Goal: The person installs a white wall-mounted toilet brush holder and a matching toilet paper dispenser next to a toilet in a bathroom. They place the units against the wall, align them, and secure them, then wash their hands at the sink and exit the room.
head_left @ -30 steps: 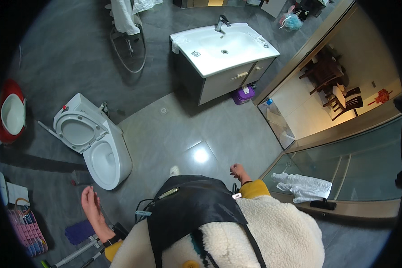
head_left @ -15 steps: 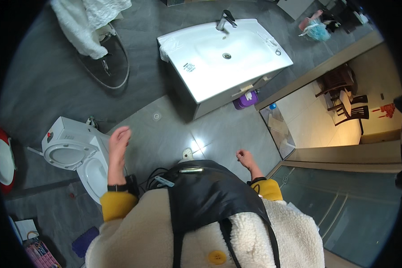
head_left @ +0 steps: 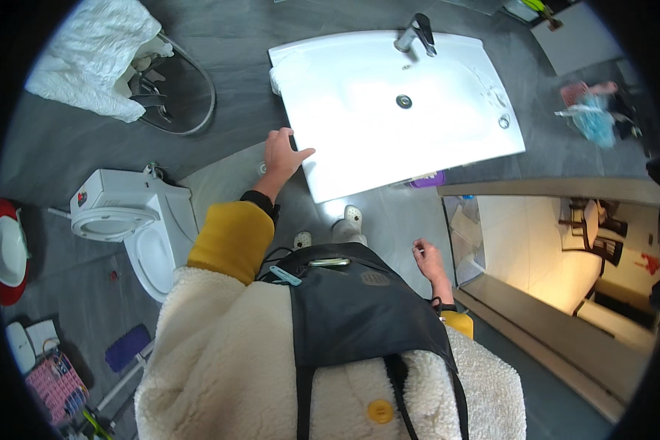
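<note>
From where I sit, the black apron (head_left: pixel 374 315) is nearest, with a light-blue clip (head_left: pixel 285 275) at its left edge; I judge that clip could snag on the washbasin corner if the body leans in. My left hand (head_left: pixel 282 155) is at the left edge of the white vanity washbasin (head_left: pixel 337 128), thumb spread wide over the top, fingers by the outer side. It encloses nothing, and I cannot tell how firmly it touches. The glossy rim could let those fingers slip if weight goes onto them. My right hand (head_left: pixel 429 262) hangs over the floor, well apart from the washbasin, loosely curled; I see nothing in it, but cannot tell how tightly the fingers close. Below, the white clogs (head_left: pixel 353 217) stand on smooth tile, where a wet patch could cost me footing. Across the washbasin, a small ring-shaped item (head_left: pixel 504 122) lies on the right ledge; a careless sweep could knock it off. Beyond the drain (head_left: pixel 404 102), the faucet (head_left: pixel 419 33) stands at the back, where a knuckle could strike its spout.
</note>
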Demonstrator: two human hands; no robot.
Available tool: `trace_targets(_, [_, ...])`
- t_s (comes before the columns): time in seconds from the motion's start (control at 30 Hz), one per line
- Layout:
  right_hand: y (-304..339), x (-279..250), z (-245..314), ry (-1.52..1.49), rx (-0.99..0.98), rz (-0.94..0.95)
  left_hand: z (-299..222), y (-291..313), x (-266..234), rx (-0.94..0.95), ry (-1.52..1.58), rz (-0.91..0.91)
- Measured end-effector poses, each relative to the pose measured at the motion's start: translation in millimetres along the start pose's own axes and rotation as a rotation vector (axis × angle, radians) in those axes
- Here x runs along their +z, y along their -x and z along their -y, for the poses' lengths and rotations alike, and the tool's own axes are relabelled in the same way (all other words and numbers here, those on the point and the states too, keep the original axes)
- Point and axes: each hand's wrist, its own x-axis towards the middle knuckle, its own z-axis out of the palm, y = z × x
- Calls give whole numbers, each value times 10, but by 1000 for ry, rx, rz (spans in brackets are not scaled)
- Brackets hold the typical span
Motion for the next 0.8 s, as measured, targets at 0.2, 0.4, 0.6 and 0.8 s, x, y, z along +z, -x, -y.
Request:
trace_targets(0.2, [-803, -804, 300, 284, -188, 40, -270, -346, 181, -33, -158, -37])
trace_targets(0.4, [-1252, -1233, 496, 354, -278, 121, -454, -514, 195, -148, -296, 28])
trace_targets(0.6, [-1488, -1327, 604, 398, -420, 175, -459, -381, 240, -140, 140, 10])
trace_targets(0.8, [-1694, -1270, 1391, 194, -610, 297, -518, 137, -283, -288, 891, 22])
